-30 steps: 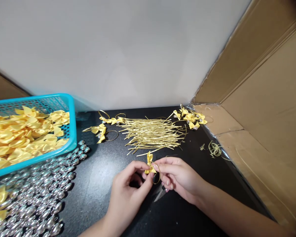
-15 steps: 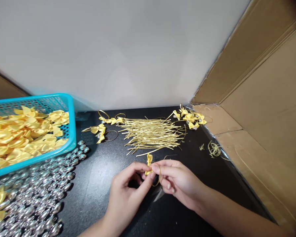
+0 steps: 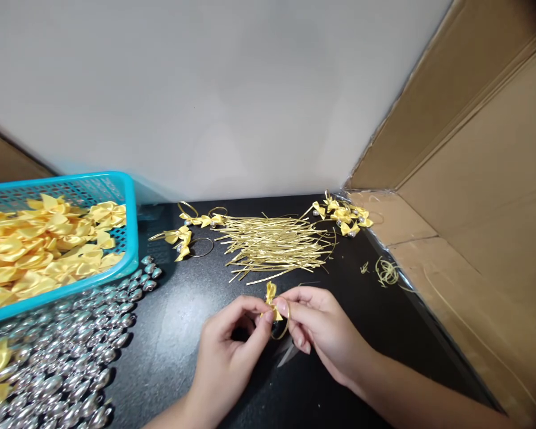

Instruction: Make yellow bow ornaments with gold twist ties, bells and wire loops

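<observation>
Between my two hands is a yellow ribbon bow (image 3: pixel 271 293) with a loop of gold cord (image 3: pixel 287 326) hanging from it. My left hand (image 3: pixel 232 339) pinches the bow between thumb and forefinger. With thumb and forefinger closed, my right hand (image 3: pixel 321 319) grips the gold cord close against the bow. The fingertips partly hide where cord and ribbon meet. Under the hands, a pointed metal blade (image 3: pixel 287 355) lies on the black table (image 3: pixel 170 345); the rest of that tool is covered. Beyond the fingers lies a pile of cut gold cords (image 3: pixel 274 241).
A turquoise basket (image 3: pixel 131 220) of yellow bows stands at left, with many silver beads (image 3: pixel 67 363) beside it. Bows with beads and loops lie in a left group (image 3: pixel 183 238) and a right group (image 3: pixel 346 215). Tangled cord scraps (image 3: pixel 388 271) lie near the cardboard wall (image 3: pixel 486 149).
The bow has turned slightly between my fingers, so its lower loops show more. My right hand's lower fingers have curled in a little. Both hands stay in the same place.
</observation>
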Demonstrator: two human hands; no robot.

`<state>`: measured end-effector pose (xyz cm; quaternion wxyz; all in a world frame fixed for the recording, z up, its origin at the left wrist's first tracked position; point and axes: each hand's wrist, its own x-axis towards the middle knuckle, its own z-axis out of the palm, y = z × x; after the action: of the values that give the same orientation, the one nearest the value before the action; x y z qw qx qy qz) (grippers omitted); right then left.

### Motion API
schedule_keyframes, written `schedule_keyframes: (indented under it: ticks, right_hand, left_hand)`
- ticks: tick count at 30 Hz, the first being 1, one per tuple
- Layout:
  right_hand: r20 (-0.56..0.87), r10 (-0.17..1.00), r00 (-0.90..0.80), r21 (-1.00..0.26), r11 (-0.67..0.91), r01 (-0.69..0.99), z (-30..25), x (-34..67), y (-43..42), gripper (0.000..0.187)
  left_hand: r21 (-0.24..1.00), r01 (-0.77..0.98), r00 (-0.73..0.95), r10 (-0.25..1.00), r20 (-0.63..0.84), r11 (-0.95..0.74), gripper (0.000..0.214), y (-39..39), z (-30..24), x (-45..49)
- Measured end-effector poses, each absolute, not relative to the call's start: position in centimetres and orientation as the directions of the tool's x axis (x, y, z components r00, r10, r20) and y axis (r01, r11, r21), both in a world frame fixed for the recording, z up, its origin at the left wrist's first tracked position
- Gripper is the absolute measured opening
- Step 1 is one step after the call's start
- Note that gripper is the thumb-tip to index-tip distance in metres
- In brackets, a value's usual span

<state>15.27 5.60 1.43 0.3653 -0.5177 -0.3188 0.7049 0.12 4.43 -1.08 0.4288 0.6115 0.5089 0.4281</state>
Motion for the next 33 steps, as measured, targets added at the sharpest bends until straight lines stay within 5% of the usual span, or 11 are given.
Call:
schedule_keyframes:
  ticks: [5, 12, 21, 33]
  right_hand:
    - [-0.15, 0.988, -0.03, -0.985, -0.147, 0.086, 1.63, 15.1, 5.04, 0.012]
    - [0.103, 0.99, -0.101, -0.916, 0.134, 0.379, 1.25, 15.3, 4.77, 0.011]
    - [0.137, 0.989, -0.063, -0.916, 0.151, 0.373, 1.29, 14.83, 4.82, 0.012]
    - [-0.018, 1.0, -0.002, -0.999, -0.018, 0.045, 0.8, 14.58, 4.96, 0.004]
  left_hand:
    - [0.942, 0.298, 0.096, 0.987, 0.132, -0.155, 0.008, 4.42, -1.17, 0.02]
    - [0.901, 0.337, 0.14, 0.961, 0.239, -0.274, 0.009, 4.37, -0.76, 0.11]
    - [0.901, 0.352, 0.12, 0.967, 0.226, -0.254, 0.01, 4.34, -0.84, 0.01]
    - [0.868, 0.388, 0.143, 0.95, 0.276, -0.31, 0.011, 4.22, -0.85, 0.05]
